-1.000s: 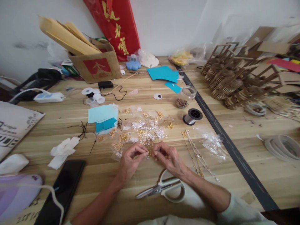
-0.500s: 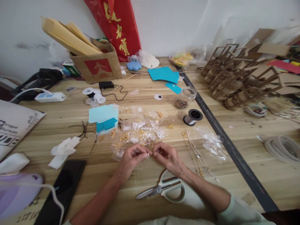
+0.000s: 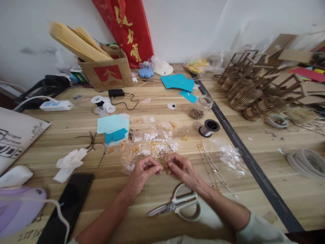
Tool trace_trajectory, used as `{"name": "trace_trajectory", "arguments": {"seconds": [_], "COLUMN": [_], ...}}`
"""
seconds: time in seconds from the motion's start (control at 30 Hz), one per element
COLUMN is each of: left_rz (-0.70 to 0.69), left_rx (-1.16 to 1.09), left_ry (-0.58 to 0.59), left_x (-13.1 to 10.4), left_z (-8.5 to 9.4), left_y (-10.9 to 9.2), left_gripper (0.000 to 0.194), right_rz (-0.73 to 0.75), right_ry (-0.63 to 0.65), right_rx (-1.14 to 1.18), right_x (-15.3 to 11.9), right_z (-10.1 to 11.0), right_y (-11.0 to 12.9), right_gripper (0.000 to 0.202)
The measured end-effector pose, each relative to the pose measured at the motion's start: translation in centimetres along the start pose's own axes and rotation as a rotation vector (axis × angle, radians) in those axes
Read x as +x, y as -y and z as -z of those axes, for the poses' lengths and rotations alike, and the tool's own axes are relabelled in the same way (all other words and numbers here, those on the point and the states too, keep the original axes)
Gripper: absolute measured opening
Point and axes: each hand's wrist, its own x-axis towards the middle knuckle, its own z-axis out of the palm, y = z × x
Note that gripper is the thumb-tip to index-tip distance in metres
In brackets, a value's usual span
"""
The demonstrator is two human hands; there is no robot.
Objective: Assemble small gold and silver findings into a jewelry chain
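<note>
Nearest: white-handled metal scissors (image 3: 171, 205) flat on light wood-grain table (image 3: 132, 220), blades pointing L, handles just on near side of R hand. Black rectangular phone (image 3: 67, 203) well to L, flat; crumpled white tissue (image 3: 69, 163) beyond it.

Centre: L hand (image 3: 144, 173), thumb + index clamped on tiny pale piece (image 3: 160, 169), mostly hidden by the fingertips; material n/c. R hand (image 3: 182, 170) close opp., small gap btwn hands. R fingers curled, thumb near index; can't tell if tips meet or grip anything. Thin gold-col. pin (image 3: 165, 157) at R fingertips, held or not = can't tell.

Just past hands: clear plastic bags of gold + silver-col. small parts (image 3: 159, 149), spread flat, some overlapping. To R: gold + silver-col. metal chains (image 3: 214, 169), laid lengthwise, then crinkled clear plastic packets (image 3: 231, 156). To L: pale + bright blue flat cards (image 3: 111, 124), overlapping.

Further: black-flanged spool of grey wire (image 3: 208, 128), upright, R of bags; beyond it, clear round container w/ multicol. beads (image 3: 197, 113).

Far: brown cardboard box w/ red print (image 3: 109, 74), L side, tan envelopes (image 3: 76, 39) sticking out; brown slatted baskets (image 3: 256, 91) clustered far R; red bag w/ gold characters (image 3: 137, 27) against wall.
</note>
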Motion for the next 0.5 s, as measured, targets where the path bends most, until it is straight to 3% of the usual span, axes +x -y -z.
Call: {"name": "trace_trajectory", "arguments": {"seconds": [0.27,0.5], "left_rz": [-0.020,-0.016], "left_rx": [0.051,0.078], "left_ry": [-0.012,-0.014], "left_x": [-0.05,-0.12], "left_z": [-0.46,-0.52], "left_y": [-0.40,-0.44], "left_gripper": [0.015,0.018], "right_rz": [0.003,0.142], "right_ry": [0.035,0.001], "right_rx": [0.032,-0.264], "right_x": [-0.03,0.05], "right_z": [0.09,0.06], "right_y": [0.37,-0.03], "right_gripper": [0.038,0.023]}}
